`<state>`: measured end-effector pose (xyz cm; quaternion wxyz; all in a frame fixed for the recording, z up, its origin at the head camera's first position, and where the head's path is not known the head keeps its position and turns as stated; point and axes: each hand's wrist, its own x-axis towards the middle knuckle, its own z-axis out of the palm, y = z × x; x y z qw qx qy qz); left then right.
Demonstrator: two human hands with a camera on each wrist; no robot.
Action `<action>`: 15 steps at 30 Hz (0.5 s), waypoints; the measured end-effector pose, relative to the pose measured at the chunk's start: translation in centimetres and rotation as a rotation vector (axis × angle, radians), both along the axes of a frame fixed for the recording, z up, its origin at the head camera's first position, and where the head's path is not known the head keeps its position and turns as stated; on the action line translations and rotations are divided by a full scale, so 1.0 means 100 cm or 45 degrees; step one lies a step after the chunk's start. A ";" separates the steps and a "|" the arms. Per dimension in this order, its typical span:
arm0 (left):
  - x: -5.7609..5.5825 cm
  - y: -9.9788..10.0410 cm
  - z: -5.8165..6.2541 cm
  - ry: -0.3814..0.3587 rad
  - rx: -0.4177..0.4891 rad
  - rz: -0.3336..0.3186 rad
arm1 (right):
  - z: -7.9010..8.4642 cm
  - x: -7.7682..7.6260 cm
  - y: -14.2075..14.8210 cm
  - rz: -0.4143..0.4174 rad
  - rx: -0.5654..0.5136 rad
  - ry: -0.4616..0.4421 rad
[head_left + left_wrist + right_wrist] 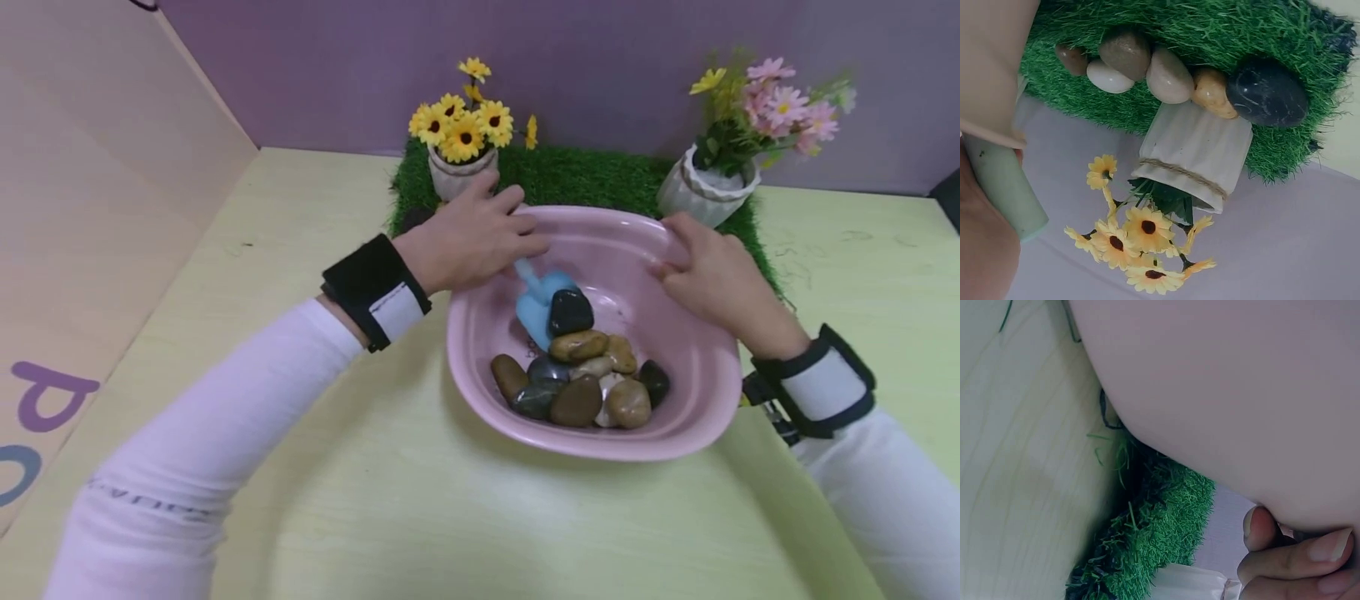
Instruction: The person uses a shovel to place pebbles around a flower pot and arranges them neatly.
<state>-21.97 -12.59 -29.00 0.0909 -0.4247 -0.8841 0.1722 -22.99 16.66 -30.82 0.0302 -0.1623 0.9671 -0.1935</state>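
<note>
With right fingers (1297, 557), gripping the tub (686, 350) by its upper-right rim, right of centre; with left fingers (531, 245), grasping the shovel (534, 318) handle at the upper-left rim. Inside, bearing stones (576, 402) along the lower wall: likely to spill if tipped further downward. Upper centre, risking toppling the left pot (455, 177) through a careless elbow-led swing.

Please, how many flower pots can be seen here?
2. In the head view, a yellow-flowered pot stands toward the left of the grass mat, a pink-flowered pot toward its right.
</note>
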 end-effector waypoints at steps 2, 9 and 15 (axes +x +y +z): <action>0.000 0.002 0.000 -0.007 -0.020 0.016 | 0.001 0.000 0.000 0.001 -0.002 0.001; 0.002 0.012 -0.002 -0.028 -0.142 0.061 | 0.001 0.001 0.002 -0.002 -0.003 0.005; 0.003 0.018 -0.005 -0.088 -0.184 0.054 | 0.001 0.001 0.000 0.006 -0.002 -0.006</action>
